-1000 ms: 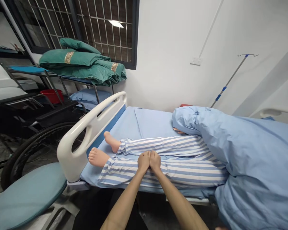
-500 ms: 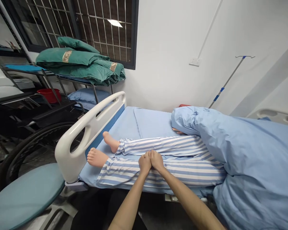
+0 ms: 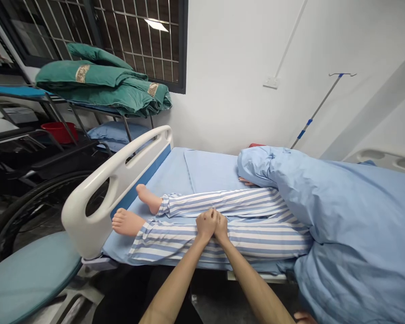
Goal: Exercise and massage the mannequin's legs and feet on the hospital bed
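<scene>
My left hand (image 3: 207,223) and my right hand (image 3: 221,226) are both closed into fists. They press against each other, the left partly covering the right, over the nearer leg of striped trousers (image 3: 256,240). Nothing shows in either fist; the undersides of the fingers are hidden. The blue-and-white trousers are on a manikin-like figure lying on the bed. Its smooth bare feet (image 3: 128,222) point toward the white bed-end board (image 3: 77,202). A blue quilt (image 3: 351,211) covers the upper body, and fingertips (image 3: 246,181) show under its far edge.
A wheelchair (image 3: 30,198) and a teal oval seat (image 3: 33,261) stand left. Green folded bedding (image 3: 97,85) lies on a rack by the barred window. An IV pole (image 3: 319,110) rises behind the bed. Part of what looks like a hand (image 3: 304,317) shows at the bottom edge.
My fists have come closer together, the left now overlapping the right. The view has shifted slightly, so the bed and surroundings sit further left. The hand-like shape has appeared at the bottom edge.
</scene>
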A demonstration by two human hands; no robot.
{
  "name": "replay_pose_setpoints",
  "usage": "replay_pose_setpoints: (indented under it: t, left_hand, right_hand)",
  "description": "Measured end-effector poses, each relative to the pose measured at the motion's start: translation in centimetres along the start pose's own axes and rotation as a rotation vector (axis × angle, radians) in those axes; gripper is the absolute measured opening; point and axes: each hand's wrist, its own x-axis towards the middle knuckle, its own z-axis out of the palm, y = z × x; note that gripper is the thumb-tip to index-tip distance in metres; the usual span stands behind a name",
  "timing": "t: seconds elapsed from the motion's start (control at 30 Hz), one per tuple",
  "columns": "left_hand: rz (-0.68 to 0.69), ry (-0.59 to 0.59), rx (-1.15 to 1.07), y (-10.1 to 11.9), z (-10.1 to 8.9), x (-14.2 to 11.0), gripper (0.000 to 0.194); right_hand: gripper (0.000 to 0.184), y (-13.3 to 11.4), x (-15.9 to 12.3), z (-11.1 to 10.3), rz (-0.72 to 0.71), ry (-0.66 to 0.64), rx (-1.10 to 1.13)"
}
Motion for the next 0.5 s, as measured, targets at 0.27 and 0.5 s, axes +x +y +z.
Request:
replay_pose_setpoints:
  t: [0.27, 0.5]
  left_hand:
    - [-0.065, -0.048, 0.047, -0.9, 2.0, -0.2, 0.038]
    - [-0.093, -0.065, 0.078, -0.7, 1.6, -0.2, 0.038]
  right_hand:
    - [0.04, -0.1, 0.1, -0.1, 0.032, -0.007, 0.006]
    - [0.037, -0.7, 0.8, -1.8, -0.063, -0.257, -0.332]
